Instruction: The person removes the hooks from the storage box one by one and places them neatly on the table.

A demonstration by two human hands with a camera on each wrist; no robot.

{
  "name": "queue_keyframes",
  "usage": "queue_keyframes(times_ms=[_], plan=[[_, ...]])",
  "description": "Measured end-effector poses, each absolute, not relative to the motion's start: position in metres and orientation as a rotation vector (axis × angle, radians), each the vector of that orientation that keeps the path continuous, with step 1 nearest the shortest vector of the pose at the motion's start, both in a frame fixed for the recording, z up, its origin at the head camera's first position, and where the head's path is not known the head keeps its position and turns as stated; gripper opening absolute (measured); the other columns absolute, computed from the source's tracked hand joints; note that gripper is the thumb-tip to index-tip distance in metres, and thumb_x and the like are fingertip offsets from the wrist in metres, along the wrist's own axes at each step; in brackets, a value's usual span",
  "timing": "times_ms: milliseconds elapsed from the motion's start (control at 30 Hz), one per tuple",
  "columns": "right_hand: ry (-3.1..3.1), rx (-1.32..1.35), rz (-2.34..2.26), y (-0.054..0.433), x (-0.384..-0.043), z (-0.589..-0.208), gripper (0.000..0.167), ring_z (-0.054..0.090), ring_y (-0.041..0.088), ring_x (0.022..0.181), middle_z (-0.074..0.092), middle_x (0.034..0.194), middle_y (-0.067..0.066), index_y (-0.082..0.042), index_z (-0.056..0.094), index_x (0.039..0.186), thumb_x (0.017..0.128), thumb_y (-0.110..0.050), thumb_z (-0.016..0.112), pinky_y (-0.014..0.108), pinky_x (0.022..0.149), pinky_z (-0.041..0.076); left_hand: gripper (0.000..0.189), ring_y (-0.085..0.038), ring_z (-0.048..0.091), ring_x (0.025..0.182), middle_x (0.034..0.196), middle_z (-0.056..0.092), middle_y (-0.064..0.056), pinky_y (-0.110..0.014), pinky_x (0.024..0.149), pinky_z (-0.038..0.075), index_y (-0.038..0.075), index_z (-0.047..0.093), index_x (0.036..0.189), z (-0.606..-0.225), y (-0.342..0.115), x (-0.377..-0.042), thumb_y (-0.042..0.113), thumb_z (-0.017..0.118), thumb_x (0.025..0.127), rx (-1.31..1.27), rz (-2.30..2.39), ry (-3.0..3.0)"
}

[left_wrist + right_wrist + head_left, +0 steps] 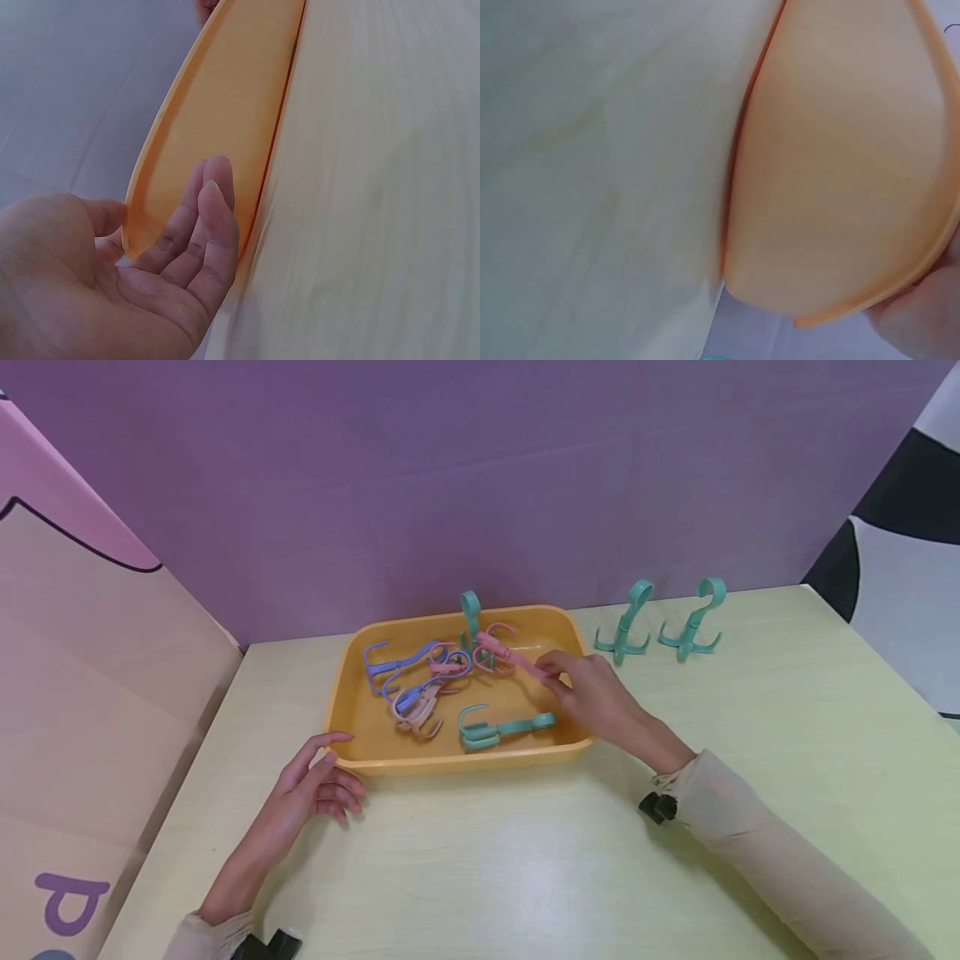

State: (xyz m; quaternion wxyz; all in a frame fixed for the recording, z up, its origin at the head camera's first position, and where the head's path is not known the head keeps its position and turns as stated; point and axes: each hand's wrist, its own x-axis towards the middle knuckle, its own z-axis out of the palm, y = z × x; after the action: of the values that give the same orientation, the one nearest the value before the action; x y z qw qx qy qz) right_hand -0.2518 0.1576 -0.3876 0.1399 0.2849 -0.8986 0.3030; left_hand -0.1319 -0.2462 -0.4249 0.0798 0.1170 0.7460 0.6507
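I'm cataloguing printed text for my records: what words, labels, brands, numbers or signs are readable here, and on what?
"d" or "p": one sideways purple letter on the left panel; I cannot tell which.
Blue-grey shape below it: cut off, unreadable.
Tray and hooks: no readable text.

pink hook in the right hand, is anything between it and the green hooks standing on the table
Yes, the right rim of the yellow tray: the right hand holds the pink hook over the tray, and the green hooks stand beyond that rim. Nothing else visible intervenes.
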Motion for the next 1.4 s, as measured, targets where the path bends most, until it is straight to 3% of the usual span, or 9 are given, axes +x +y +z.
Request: queue_keyframes(times_ms=[167, 233, 333, 400, 467, 533, 867, 1133, 1400], plan=[[-2.453, 0.815, 0.952, 0.164, -0.254, -0.383, 0.022, 0.051, 0.020, 0.051, 0.075, 0.100, 0.013, -0.002, 0.069, 0.113, 0.091, 0.000, 0.070, 0.031, 0.047, 0.031, 0.046, -0.037, 0.069, 0.076, 0.097, 0.067, -0.029, -0.045, 0.060, 0.058, 0.006, 0.032, 0.148, -0.426, -0.246, -0.131, 0.033, 0.036, 0.110, 0.340, 1.941, 2.241], [-2.373, 0.826, 0.993, 0.167, -0.254, -0.378, 0.024, 0.064, 0.024, 0.062, 0.075, 0.099, 0.013, -0.002, 0.069, 0.114, 0.090, 0.001, 0.071, 0.034, 0.052, 0.043, 0.047, -0.037, 0.069, 0.076, 0.097, 0.067, -0.029, -0.046, 0.060, 0.058, 0.006, 0.032, 0.147, -0.425, -0.245, -0.131, 0.034, 0.036, 0.110, 0.331, 1.940, 2.242], [-2.251, 0.835, 1.091, 0.170, -0.251, -0.363, 0.026, 0.072, 0.026, 0.078, 0.075, 0.100, 0.011, -0.001, 0.069, 0.114, 0.089, 0.003, 0.072, 0.035, 0.072, 0.058, 0.047, -0.038, 0.069, 0.076, 0.096, 0.066, -0.029, -0.047, 0.060, 0.058, 0.007, 0.032, 0.147, -0.424, -0.245, -0.130, 0.034, 0.036, 0.110, 0.317, 1.942, 2.241], [-2.185, 0.830, 1.157, 0.173, -0.248, -0.352, 0.026, 0.072, 0.024, 0.093, 0.075, 0.101, 0.010, -0.001, 0.069, 0.113, 0.088, 0.004, 0.072, 0.033, 0.087, 0.057, 0.047, -0.039, 0.069, 0.076, 0.096, 0.066, -0.029, -0.047, 0.060, 0.058, 0.007, 0.033, 0.147, -0.424, -0.245, -0.130, 0.035, 0.036, 0.110, 0.308, 1.942, 2.244], [-2.143, 0.817, 1.200, 0.177, -0.244, -0.340, 0.026, 0.072, 0.020, 0.094, 0.074, 0.101, 0.008, -0.002, 0.070, 0.113, 0.088, 0.005, 0.072, 0.026, 0.092, 0.053, 0.046, -0.039, 0.069, 0.076, 0.096, 0.066, -0.029, -0.047, 0.060, 0.058, 0.007, 0.033, 0.147, -0.423, -0.246, -0.131, 0.034, 0.036, 0.110, 0.308, 1.938, 2.248], [-2.125, 0.812, 1.224, 0.180, -0.241, -0.330, 0.026, 0.070, 0.017, 0.092, 0.073, 0.101, 0.007, -0.002, 0.070, 0.114, 0.089, 0.006, 0.070, 0.020, 0.092, 0.052, 0.046, -0.038, 0.069, 0.076, 0.096, 0.067, -0.029, -0.047, 0.060, 0.058, 0.007, 0.033, 0.147, -0.423, -0.246, -0.132, 0.034, 0.036, 0.110, 0.307, 1.937, 2.254], [-2.150, 0.806, 1.163, 0.198, -0.237, -0.306, 0.028, 0.065, 0.006, 0.101, 0.072, 0.110, 0.009, -0.002, 0.069, 0.118, 0.091, 0.007, 0.066, 0.021, 0.093, 0.052, 0.047, -0.037, 0.069, 0.076, 0.096, 0.067, -0.028, -0.046, 0.060, 0.058, 0.006, 0.032, 0.147, -0.427, -0.250, -0.128, 0.034, 0.037, 0.110, 0.292, 1.949, 2.255], [-2.123, 0.758, 0.960, 0.208, -0.232, -0.292, 0.032, 0.061, -0.008, 0.094, 0.073, 0.105, 0.008, -0.006, 0.068, 0.122, 0.091, 0.005, 0.067, 0.012, 0.090, 0.049, 0.047, -0.037, 0.069, 0.075, 0.096, 0.067, -0.027, -0.045, 0.060, 0.058, 0.007, 0.032, 0.147, -0.427, -0.252, -0.128, 0.035, 0.037, 0.110, 0.280, 1.957, 2.254], [-2.047, 0.738, 0.896, 0.217, -0.223, -0.291, 0.033, 0.058, -0.001, 0.094, 0.072, 0.101, 0.011, -0.001, 0.072, 0.113, 0.083, 0.014, 0.070, 0.008, 0.091, 0.042, 0.048, -0.037, 0.069, 0.076, 0.096, 0.067, -0.028, -0.045, 0.060, 0.058, 0.006, 0.031, 0.148, -0.428, -0.252, -0.129, 0.035, 0.038, 0.110, 0.295, 1.969, 2.220]])
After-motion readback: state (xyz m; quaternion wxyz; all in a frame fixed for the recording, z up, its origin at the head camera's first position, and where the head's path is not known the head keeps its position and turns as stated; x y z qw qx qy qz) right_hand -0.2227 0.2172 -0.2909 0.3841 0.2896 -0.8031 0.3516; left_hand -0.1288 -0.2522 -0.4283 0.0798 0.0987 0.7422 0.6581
